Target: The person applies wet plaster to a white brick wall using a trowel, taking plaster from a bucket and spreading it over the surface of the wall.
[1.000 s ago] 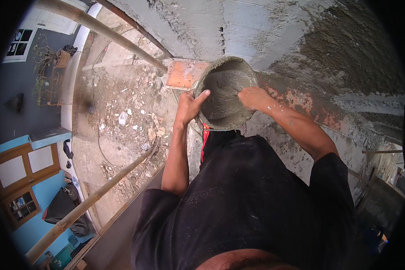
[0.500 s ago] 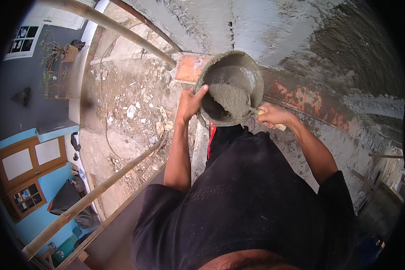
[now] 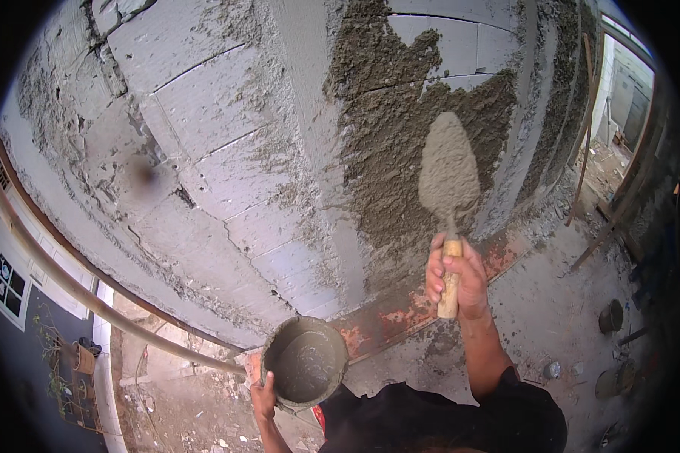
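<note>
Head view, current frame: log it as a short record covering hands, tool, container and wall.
Left hand: gripping the left rim of a bucket
Right hand: closed around the wooden handle of a trowel
Blade: tip toward picture top, covered in grey mortar
Bucket contents: wet grey mix
Wall: pale blocks, partly coated with darker, rough mortar

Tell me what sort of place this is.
Probably a building site: a block wall partly coated in mortar, a loaded trowel in the right hand, a bucket in the left hand.
</note>
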{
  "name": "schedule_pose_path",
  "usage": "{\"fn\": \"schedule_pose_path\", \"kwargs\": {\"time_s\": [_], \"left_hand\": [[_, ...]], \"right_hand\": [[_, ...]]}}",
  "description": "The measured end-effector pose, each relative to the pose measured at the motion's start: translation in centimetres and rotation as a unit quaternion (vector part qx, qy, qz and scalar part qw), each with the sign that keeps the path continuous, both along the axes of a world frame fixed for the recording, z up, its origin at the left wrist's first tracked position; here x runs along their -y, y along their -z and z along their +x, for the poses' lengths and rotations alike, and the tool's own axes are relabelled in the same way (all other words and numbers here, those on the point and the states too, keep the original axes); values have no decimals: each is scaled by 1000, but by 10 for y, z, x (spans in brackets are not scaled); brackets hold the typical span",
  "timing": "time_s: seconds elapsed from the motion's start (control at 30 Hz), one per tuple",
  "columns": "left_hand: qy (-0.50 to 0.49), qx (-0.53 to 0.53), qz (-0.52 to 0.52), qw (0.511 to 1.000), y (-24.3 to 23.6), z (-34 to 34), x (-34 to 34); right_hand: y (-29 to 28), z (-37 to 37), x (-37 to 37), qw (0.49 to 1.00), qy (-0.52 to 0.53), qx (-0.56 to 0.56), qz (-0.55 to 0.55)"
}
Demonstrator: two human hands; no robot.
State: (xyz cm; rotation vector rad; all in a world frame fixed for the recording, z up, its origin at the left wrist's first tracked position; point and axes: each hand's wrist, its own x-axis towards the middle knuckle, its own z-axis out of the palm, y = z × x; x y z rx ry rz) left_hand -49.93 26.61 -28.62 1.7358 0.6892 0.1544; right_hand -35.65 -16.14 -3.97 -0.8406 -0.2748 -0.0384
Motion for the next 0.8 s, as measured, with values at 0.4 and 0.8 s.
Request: {"fn": "schedule_pose_path", "kwargs": {"time_s": [0.4, 0.8], "left_hand": [[7, 13, 30, 999, -12, 2, 4], [-25, 31, 136, 990, 14, -20, -14]], "right_hand": [[-148, 198, 127, 552, 831, 67, 0], [82, 83, -120, 749, 1, 186, -635]]}}
